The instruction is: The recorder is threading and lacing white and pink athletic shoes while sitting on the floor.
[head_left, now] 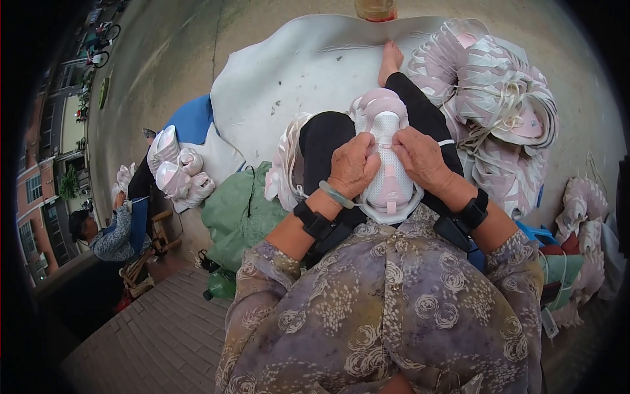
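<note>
A white and pale pink shoe upper [389,172] lies lengthwise on my lap between my black-trousered legs, its rounded toe pointing away from me. The perforated tongue shows in the middle. My left hand [355,164] is closed at the left edge of its throat, thumb and fingers pressed together. Opposite it, my right hand [423,159] is closed in the same way at the right edge. The two hands are a short gap apart over the tongue. My fingertips are hidden, so any lace pinched in them cannot be made out.
A large stack of pink and white shoe uppers [495,88] with loose laces is at my right; more uppers [289,157] lie by my left knee. A green bag [239,210] is at my left. A white sheet [289,79] covers the ground ahead. Another person [115,230] sits far left.
</note>
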Tool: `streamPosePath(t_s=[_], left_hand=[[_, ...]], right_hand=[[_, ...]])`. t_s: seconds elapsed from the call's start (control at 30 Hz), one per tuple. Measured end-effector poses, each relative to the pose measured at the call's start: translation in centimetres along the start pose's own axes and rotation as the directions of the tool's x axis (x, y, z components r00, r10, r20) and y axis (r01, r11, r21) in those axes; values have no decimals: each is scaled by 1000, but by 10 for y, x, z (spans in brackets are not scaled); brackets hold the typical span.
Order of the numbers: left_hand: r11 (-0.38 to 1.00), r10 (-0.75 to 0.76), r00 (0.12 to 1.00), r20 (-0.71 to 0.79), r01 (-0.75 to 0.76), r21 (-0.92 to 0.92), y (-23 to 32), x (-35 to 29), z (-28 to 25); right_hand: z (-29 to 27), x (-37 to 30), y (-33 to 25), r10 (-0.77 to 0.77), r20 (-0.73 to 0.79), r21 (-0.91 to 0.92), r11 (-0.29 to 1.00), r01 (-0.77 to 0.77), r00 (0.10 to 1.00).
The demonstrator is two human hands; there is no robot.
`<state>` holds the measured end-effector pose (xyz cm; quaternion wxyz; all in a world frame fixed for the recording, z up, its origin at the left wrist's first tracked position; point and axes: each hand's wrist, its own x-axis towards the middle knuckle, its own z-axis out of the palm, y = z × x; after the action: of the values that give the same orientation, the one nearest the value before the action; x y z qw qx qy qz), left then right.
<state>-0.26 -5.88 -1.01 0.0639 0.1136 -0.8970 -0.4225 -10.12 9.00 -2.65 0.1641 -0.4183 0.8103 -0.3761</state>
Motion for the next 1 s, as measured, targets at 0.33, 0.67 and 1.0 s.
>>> streamPosePath(t_s=[0.33, 0.67, 1.0], left_hand=[[999, -40, 999, -22, 39, -37, -1, -6, 1], [998, -33, 988, -153, 24, -61, -9, -13, 0], [995, -34, 976, -216, 54, 85, -8, -16, 6]], right_hand=[[3, -21, 5, -90, -147, 8, 996, 92, 985], [14, -8, -15, -119, -112, -167, 981, 99, 987], [23, -2, -17, -140, -132, -223, 969, 108, 981]])
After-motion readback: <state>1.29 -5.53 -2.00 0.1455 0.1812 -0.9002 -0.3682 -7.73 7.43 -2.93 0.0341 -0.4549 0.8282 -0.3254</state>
